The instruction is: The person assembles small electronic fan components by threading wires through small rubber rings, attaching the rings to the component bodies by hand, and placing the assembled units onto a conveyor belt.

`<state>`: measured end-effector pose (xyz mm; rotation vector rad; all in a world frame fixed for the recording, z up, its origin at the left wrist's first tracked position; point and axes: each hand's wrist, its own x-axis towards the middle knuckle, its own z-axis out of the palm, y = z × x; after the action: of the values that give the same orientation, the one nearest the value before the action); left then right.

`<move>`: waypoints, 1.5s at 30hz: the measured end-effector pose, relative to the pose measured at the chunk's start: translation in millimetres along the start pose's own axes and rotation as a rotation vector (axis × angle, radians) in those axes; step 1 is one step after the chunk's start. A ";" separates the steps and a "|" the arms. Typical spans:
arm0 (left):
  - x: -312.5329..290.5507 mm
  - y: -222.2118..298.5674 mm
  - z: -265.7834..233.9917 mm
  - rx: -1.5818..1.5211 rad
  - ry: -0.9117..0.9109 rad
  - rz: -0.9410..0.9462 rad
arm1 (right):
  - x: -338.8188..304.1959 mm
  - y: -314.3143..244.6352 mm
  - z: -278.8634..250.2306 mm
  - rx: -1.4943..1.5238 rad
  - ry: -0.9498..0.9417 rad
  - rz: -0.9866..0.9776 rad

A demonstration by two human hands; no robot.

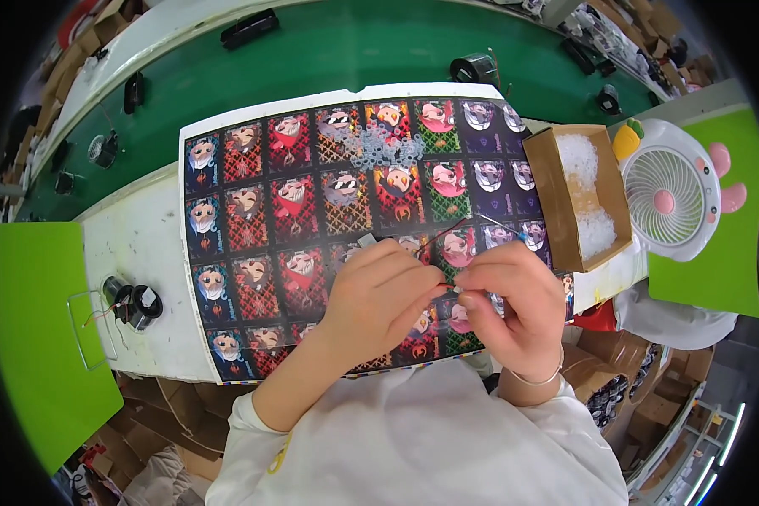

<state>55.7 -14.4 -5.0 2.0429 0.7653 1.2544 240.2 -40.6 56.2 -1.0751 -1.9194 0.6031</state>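
Both hands meet over the printed sheet, near the middle. My left hand (378, 295) is closed in a pinch on thin red and black wires (444, 285). Facing it, my right hand (519, 304) pinches a small white connector (457, 289) where those wires end. A dark wire (444, 236) loops up beyond the fingers. Next to the right knuckles shows a small blue piece (522, 237) at the end of a pale lead. A grey block (367, 240) sticks out behind my left hand, its lower part hidden. Small clear plastic pieces (384, 148) lie heaped farther back on the sheet.
A cardboard box (555, 190) with clear plastic pieces stands at the right, beside a white fan (664, 190) with pink ears. On the left sits a black round part with wires (146, 305). Behind runs a green conveyor belt (329, 55) carrying several black parts.
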 end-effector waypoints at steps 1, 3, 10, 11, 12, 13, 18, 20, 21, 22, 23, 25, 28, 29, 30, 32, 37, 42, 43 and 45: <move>0.1 -0.8 -0.2 0.022 -0.014 0.021 | -0.6 -0.3 0.0 0.012 -0.005 0.011; 0.1 -1.1 0.1 0.038 -0.018 0.021 | -1.2 -2.7 -1.5 0.009 -0.016 0.021; -2.4 -3.2 3.0 0.205 -0.027 0.076 | -2.0 -2.2 1.6 -0.024 -0.026 0.055; -3.6 -1.4 4.5 0.205 -0.028 0.077 | -2.9 -1.5 1.9 -0.024 -0.025 0.055; -5.3 1.4 6.7 0.228 0.022 0.099 | -4.0 -0.4 2.7 -0.064 -0.030 0.048; -6.3 2.6 8.1 0.249 0.072 0.122 | -5.0 0.6 3.4 -0.105 -0.035 0.041; -10.9 -13.2 14.8 0.318 0.143 0.349 | -5.9 0.9 8.5 -0.026 -0.010 0.114; -7.7 -12.0 17.0 0.365 0.231 0.362 | -6.4 1.7 11.7 0.033 0.018 0.193; -7.1 -11.4 17.2 0.365 0.231 0.363 | -7.9 5.4 14.5 0.123 0.072 0.252; -6.8 -10.8 17.3 0.372 0.208 0.319 | -9.6 8.8 17.1 0.214 0.126 0.311; -6.6 -10.4 17.7 0.378 0.186 0.275 | -12.1 11.1 19.4 0.213 0.126 0.311; -5.1 -8.0 19.7 0.414 0.209 0.270 | -15.2 13.0 22.3 0.373 0.167 0.420; -3.2 -8.1 25.3 0.467 0.247 0.275 | -12.8 12.9 21.4 0.286 0.194 0.354; -2.6 -8.9 26.3 0.485 0.262 0.287 | -12.9 14.5 21.9 0.288 0.193 0.353; -0.8 -9.8 26.3 0.485 0.260 0.286 | -13.7 18.4 23.0 0.229 0.201 0.304; 4.4 -12.2 25.4 0.484 0.182 0.145 | -13.4 25.0 26.0 0.172 0.209 0.257; -3.8 -28.2 10.4 0.169 -0.165 -0.212 | -13.8 41.7 28.8 0.852 0.374 0.505; -5.8 -27.1 4.1 0.109 -0.181 -0.247 | -20.1 60.8 27.2 1.433 0.352 0.705; -6.6 -28.0 1.5 0.102 -0.202 -0.212 | -19.1 57.7 27.4 1.432 0.351 0.709; -7.8 -28.2 -1.9 0.115 -0.218 -0.249 | -14.7 43.2 27.2 0.823 0.386 0.621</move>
<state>46.6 -1.7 -29.8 2.0576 0.9705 0.8524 241.1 -31.1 4.0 -1.0972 -0.8254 1.2749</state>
